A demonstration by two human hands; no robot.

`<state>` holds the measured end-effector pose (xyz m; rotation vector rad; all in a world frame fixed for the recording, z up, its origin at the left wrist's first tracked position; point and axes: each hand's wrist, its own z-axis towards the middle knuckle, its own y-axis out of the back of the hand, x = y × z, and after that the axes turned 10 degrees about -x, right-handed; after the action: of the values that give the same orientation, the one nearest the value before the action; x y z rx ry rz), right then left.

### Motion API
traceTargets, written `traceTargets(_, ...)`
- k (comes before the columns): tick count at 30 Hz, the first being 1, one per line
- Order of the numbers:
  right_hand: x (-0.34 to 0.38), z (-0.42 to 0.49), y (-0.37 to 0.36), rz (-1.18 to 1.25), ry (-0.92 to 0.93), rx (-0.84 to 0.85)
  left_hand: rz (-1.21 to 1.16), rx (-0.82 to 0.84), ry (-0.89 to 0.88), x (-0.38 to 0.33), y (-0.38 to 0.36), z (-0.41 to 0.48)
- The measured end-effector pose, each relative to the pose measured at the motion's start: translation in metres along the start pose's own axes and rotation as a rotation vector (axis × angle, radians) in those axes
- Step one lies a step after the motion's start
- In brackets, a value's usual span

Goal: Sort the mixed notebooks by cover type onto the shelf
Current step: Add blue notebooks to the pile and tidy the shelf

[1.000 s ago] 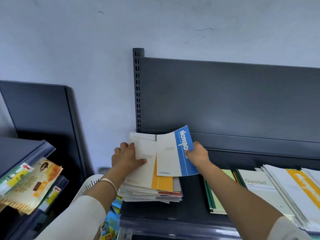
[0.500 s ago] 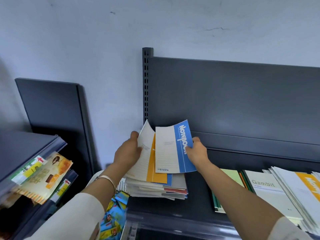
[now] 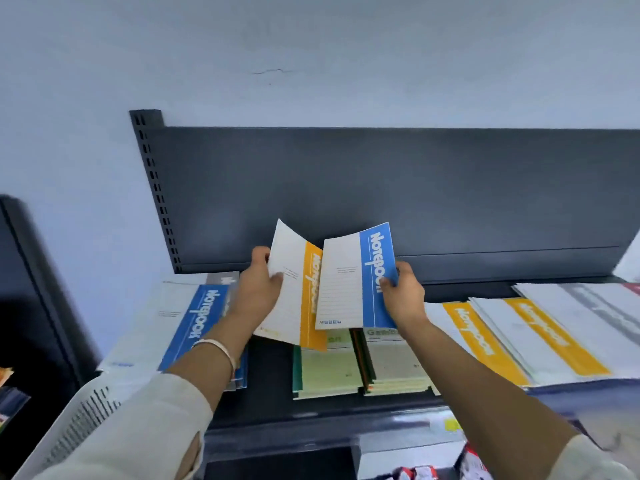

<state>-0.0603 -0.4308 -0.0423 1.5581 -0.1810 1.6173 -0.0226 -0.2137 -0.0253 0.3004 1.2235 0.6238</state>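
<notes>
My left hand grips an orange-striped white notebook by its left edge, lifted above the shelf. My right hand pinches a blue-striped white notebook by its right edge, overlapping the orange one. Both are held up over the dark shelf. A mixed pile topped by a blue-striped notebook lies at the shelf's left. Two green Gambit stacks sit below my hands. Orange-striped stacks fan out to the right.
The shelf's dark back panel rises behind my hands against a pale wall. A white perforated basket stands lower left. Another dark shelf unit is at far left. Packaged goods show below the shelf's front edge.
Both hands lifted the two notebooks off the left pile and carried them right, over the green stacks. The view swung right, showing more of the shelf.
</notes>
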Motion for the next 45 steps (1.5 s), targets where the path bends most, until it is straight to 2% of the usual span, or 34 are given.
traceTargets(4,-0.044,0.028,0.076,-0.005,-0.058,-0.088,-0.172,0.025,0.091,-0.051,-0.063,-0.030)
traceTargets(8,-0.085,0.046,0.136,-0.002,-0.107,-0.146,-0.246,0.080,0.184,-0.084,-0.127,-0.061)
traceTargets(14,-0.128,0.063,0.195,-0.022,-0.155,-0.204,-0.220,0.142,0.272,-0.113,-0.203,-0.088)
traceTargets(19,-0.154,0.072,0.216,-0.046,-0.186,-0.211,-0.080,0.276,0.247,-0.116,-0.245,-0.093)
traceTargets(25,-0.169,0.077,0.218,-0.159,-0.203,-0.144,0.233,0.442,0.140,-0.115,-0.260,-0.099)
traceTargets(27,-0.171,0.081,0.216,-0.204,-0.200,-0.122,0.343,0.431,0.071,-0.119,-0.261,-0.099)
traceTargets(29,-0.171,0.084,0.213,-0.231,-0.199,-0.107,0.486,0.397,-0.051,-0.122,-0.261,-0.100)
traceTargets(31,-0.172,0.087,0.211,-0.252,-0.195,-0.092,0.587,0.414,-0.252,-0.121,-0.263,-0.099)
traceTargets(33,-0.174,0.089,0.211,-0.276,-0.185,-0.081,0.581,0.536,-0.438,-0.123,-0.271,-0.099)
traceTargets(35,-0.177,0.094,0.213,-0.315,-0.167,-0.073,0.559,0.681,-0.538,-0.128,-0.280,-0.103)
traceTargets(38,-0.181,0.107,0.222,-0.404,-0.106,-0.055,0.599,0.782,-0.567,-0.133,-0.292,-0.111)
traceTargets(45,-0.204,0.146,0.238,-0.673,0.044,0.074,0.734,0.748,-0.543,-0.137,-0.304,-0.110)
